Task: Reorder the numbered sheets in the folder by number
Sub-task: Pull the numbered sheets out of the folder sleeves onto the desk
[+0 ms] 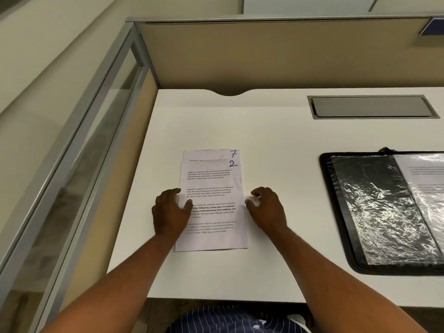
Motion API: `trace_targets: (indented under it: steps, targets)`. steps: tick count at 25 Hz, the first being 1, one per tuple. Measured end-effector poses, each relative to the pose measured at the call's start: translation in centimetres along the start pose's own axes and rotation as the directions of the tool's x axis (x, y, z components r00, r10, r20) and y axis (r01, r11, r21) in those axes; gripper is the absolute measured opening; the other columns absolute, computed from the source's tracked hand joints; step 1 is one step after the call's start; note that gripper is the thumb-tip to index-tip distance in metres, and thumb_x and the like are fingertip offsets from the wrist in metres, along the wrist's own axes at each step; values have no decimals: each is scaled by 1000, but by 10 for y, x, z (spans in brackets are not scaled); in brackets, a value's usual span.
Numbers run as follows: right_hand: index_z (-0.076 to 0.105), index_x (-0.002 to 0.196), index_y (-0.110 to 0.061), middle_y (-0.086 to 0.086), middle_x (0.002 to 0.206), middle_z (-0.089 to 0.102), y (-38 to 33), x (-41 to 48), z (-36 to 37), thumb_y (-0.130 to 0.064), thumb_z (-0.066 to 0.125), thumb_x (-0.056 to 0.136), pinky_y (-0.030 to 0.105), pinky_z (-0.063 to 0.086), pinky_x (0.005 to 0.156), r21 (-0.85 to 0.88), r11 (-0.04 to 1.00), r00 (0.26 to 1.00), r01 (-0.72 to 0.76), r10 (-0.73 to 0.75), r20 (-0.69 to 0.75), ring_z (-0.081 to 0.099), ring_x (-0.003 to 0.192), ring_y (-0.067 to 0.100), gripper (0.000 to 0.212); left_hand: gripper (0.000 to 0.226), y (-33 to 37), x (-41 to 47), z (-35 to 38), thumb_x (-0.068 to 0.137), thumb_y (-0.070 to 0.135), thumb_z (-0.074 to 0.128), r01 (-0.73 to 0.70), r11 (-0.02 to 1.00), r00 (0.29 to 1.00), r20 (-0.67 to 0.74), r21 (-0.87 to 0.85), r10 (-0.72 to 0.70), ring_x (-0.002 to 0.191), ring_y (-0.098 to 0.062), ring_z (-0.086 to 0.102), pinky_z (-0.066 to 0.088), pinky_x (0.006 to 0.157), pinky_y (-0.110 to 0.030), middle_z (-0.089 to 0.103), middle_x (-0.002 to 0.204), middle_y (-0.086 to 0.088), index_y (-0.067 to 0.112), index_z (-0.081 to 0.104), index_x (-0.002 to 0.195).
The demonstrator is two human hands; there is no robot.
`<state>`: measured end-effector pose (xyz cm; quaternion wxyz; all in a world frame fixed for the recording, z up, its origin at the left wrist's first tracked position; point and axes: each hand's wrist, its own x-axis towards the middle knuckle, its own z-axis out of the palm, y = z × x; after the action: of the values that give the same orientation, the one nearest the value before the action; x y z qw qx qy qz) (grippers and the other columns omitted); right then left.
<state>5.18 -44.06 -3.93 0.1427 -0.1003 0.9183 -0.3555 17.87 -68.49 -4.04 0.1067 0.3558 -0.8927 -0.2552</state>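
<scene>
1. The white desk [276,140] fills most of my view. A tan partition [264,56] stands along its far edge and a glass side panel [79,145] runs down the left.
2. The black folder [336,212] lies open and flat on the right side of the desk, well apart from my hands and partly cut off by the frame. Its left half shows a crinkled clear plastic sleeve [384,212] over black. Farther right, a printed page [427,174] sits in another sleeve, and I cannot read its number.
3. A grey hatch [370,106] is set into the desk on the far right, beyond the folder.
4. The sheet marked 2 [211,181] lies face up on the desk in front of me, left of the folder, its number handwritten in blue at the far right corner.
5. The sheet marked 7 [209,155] lies under it. Only its far strip shows, peeking out past the far edge of sheet 2.
6. My left hand [169,212] rests palm down over the left edge of sheet 2. The thumb lies flat on the paper and the fingers are loosely bent at the edge. I cannot tell whether any fingertip is under the sheet.
7. My right hand [266,207] sits on the desk at the right edge of sheet 2, fingers loosely bent and slightly apart, tips touching the edge without pinching it.
8. Striped dark cloth [228,323] shows at the near edge, below the desk.
</scene>
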Motion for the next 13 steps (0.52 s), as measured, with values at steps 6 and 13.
trace_targets:
  steps: [6, 13]
  targets:
    - [48, 149, -13, 7, 160, 40, 36, -22, -15, -51, 67, 89, 48, 28, 121, -281, 939, 979, 200, -199, 32, 34, 149, 26, 74, 74, 26, -37, 21, 88, 51, 65, -200, 974, 977, 103, 109, 189, 153, -25, 21, 15, 124, -50, 32, 163, -8, 14, 44, 149]
    - [15, 164, -17, 4, 172, 2, 83, -44, -63, -73, 28, 90, 50, -4, 127, -388, 886, 968, 252, -224, 117, -3, 159, 20, 93, 89, 77, -83, 49, 86, 69, 33, -346, 915, 933, 177, 209, 313, 157, -20, 1, 6, 126, -50, 8, 169, -3, 18, 24, 159]
